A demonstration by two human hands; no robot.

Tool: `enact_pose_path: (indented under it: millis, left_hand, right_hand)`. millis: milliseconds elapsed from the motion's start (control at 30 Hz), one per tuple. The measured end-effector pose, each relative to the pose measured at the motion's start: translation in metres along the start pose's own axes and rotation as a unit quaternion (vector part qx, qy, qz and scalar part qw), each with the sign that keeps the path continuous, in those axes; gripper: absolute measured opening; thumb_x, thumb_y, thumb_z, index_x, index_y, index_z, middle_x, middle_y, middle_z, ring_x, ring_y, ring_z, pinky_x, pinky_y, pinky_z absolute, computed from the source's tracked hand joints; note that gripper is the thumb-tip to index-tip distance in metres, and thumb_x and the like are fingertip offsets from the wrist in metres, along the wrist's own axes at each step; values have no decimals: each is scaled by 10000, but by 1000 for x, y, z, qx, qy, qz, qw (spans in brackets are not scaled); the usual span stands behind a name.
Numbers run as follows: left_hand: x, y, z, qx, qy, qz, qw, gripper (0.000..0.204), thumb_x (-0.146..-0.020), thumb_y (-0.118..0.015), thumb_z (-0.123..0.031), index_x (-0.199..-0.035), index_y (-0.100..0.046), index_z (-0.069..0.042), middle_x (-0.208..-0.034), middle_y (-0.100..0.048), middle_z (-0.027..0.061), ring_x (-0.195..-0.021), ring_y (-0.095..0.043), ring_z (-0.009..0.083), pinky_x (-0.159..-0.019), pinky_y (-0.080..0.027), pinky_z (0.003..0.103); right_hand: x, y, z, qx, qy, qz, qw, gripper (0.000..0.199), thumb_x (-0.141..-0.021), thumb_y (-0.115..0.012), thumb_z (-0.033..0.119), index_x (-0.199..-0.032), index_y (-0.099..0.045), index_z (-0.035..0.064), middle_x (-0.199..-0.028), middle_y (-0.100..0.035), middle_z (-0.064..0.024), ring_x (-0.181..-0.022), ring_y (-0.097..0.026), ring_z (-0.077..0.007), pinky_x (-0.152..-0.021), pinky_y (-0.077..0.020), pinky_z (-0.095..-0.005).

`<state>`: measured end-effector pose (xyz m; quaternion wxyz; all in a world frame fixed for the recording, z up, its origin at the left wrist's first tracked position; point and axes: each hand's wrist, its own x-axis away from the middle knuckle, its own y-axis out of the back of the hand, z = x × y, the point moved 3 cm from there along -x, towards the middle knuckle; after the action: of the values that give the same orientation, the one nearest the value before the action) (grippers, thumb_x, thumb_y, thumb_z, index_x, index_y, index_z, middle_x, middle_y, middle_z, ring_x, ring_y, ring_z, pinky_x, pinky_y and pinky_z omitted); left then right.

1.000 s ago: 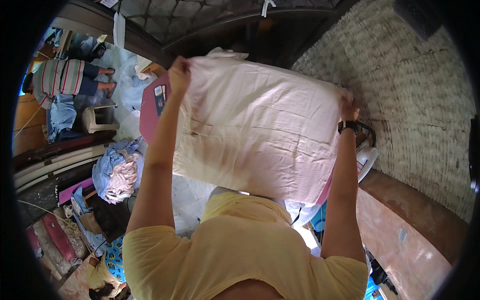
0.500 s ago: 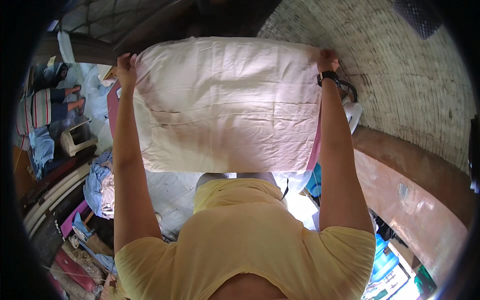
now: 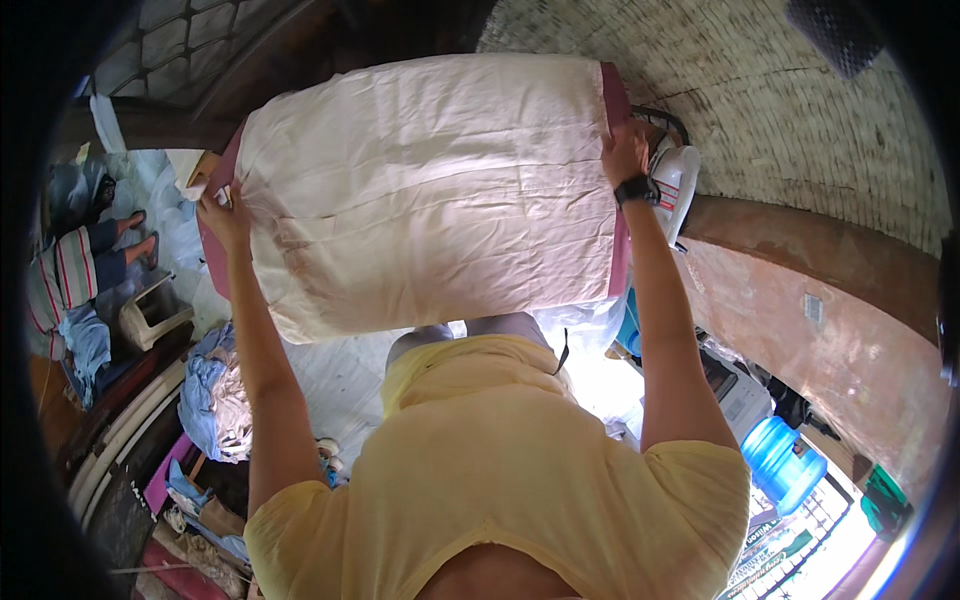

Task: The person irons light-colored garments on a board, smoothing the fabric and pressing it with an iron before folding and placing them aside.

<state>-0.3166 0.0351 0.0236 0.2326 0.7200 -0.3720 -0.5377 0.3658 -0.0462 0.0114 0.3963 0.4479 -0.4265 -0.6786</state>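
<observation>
A wide cream cloth [image 3: 430,190] with fold creases lies spread over a maroon-covered board [image 3: 617,95], whose cover shows along both sides. My left hand [image 3: 225,215] is at the cloth's left edge, with its fingers bent and closed there. At the opposite edge, my right hand [image 3: 626,155] grips the cloth's side, thumb on the cream fabric and the other fingers partly hidden. A dark watch [image 3: 637,188] sits on my right wrist. The cloth's near edge hangs close to my waist.
A white appliance with red stripes [image 3: 677,185] stands beside my right wrist, next to a curved woven wall [image 3: 780,130]. Left are a pile of clothes [image 3: 212,395], a beige stool [image 3: 155,312] and another person's feet [image 3: 143,245]. A blue water jug [image 3: 785,465] is behind right.
Both hands have come down from the cloth's far corners to its sides. More of the maroon cover shows at left and right. My view has tilted slightly.
</observation>
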Motion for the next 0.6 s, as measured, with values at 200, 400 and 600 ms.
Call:
enact_pose_path:
  millis: [200, 400, 600]
  left_hand:
    - [106, 56, 7, -8, 8, 57, 998, 327, -726, -793, -167, -945, -599, -22, -936, -593, 135, -838, -553, 327, -701, -436, 430]
    - [129, 50, 51, 69, 199, 130, 969, 279, -755, -753, -232, -885, -594, -42, -983, -583, 144, -902, -549, 378, -744, -440, 479]
    - [144, 77, 13, -71, 171, 113, 976, 215, -835, -691, -182, -879, -562, -16, -940, -567, 169, -878, -564, 370, -725, -444, 477]
  right_hand:
    - [59, -12, -23, -42, -105, 16, 993, 239, -789, -711, 264, -884, -647, 55, -881, -659, -183, -858, -633, -377, -775, -503, -484]
    - [53, -23, -36, 38, -117, -6, 992, 254, -829, -644, 265, -946, -626, 40, -927, -652, -195, -924, -616, -369, -817, -487, -477]
    - [73, -14, -14, 123, -133, 71, 981, 443, -838, -645, 345, -1094, -564, -8, -1101, -595, -259, -1116, -526, -410, -922, -440, -513]
